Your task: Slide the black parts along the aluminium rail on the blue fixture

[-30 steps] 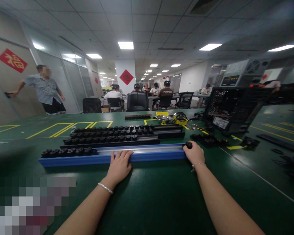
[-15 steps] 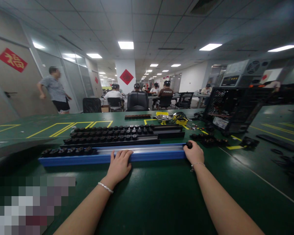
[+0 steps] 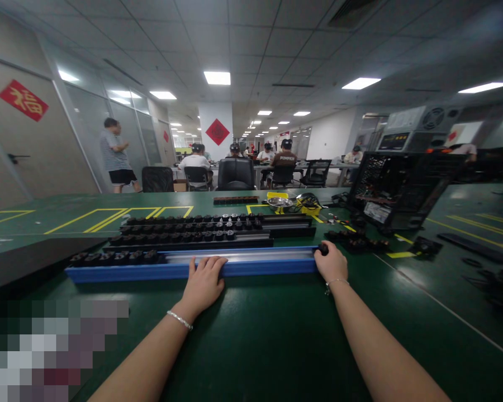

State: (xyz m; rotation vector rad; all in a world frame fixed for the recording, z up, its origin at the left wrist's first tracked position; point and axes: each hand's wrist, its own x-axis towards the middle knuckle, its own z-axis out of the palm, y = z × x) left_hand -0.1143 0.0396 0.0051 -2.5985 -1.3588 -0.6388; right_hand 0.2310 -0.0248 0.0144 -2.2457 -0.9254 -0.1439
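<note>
Blue rail (image 3: 272, 268) lies crosswise on the green table (image 3: 272, 340), directly before the person: a long, straight, narrow channel, its near wall smooth and evenly coloured, its inner strip silvery with a dull metallic sheen. At its left end sits a close-set row of black pieces (image 3: 113, 258), squat and roughly round, with uneven tops; fine detail too small to resolve. Left hand (image 3: 203, 281), palm down near mid-rail: fingers slightly apart, bent over the near wall's upper edge; cannot tell whether the thumb clamps against the outer face. Right hand (image 3: 332, 263) at the rail's right end: thumb and fingers pinched on a small dark knob (image 3: 323, 249), rounded, matte, partly covered by the fingers; cannot tell whether it is seated in the channel. A pale bracelet (image 3: 180, 320) circles the left wrist. Behind, roughly parallel: black rails (image 3: 291, 231), slim and straight, carrying further rows of dark rounded pieces, several topped with bright metallic bits. Beyond these, a shiny round metal bowl (image 3: 280, 203) next to a yellow container (image 3: 310, 209) with black cables heaped on it. To the right, an open-sided computer case (image 3: 402, 187), boxy and dark with a perforated panel; loose black parts (image 3: 356, 240) lie before it, irregular in outline.
</note>
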